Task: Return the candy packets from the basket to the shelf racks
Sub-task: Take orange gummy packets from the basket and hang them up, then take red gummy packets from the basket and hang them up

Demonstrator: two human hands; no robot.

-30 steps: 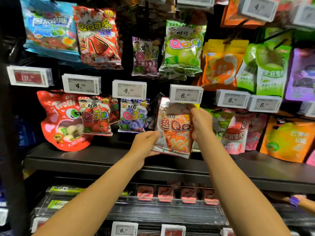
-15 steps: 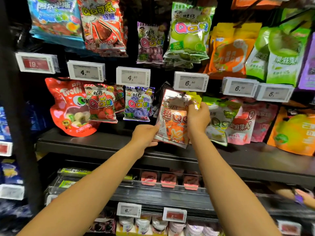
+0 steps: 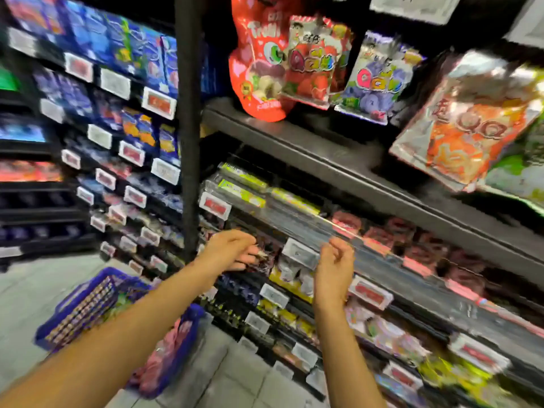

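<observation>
Closest to you, both your forearms reach out over the floor. Your left hand point(image 3: 232, 250) has loosely curled fingers with nothing in them as far as the blur lets me see, and your right hand point(image 3: 335, 267) is the same, fingers half curled and empty. Neither one touches a packet.

Down at your left, the blue basket point(image 3: 85, 301) sits on the grey floor point(image 3: 26, 293), partly hidden under your left arm, with pink candy packets point(image 3: 164, 351) showing inside it (too smeared to count).

Just past your hands are the lower shelf racks point(image 3: 379, 260) with price tags and small packs.

Further up, the orange QQ packet point(image 3: 468, 128) hangs tilted at the upper right, above the dark shelf point(image 3: 309, 142). Left of it hang a blue QQ packet point(image 3: 374, 81), a red strawberry one point(image 3: 312, 63) and a red Trolli bag point(image 3: 256, 66).
</observation>
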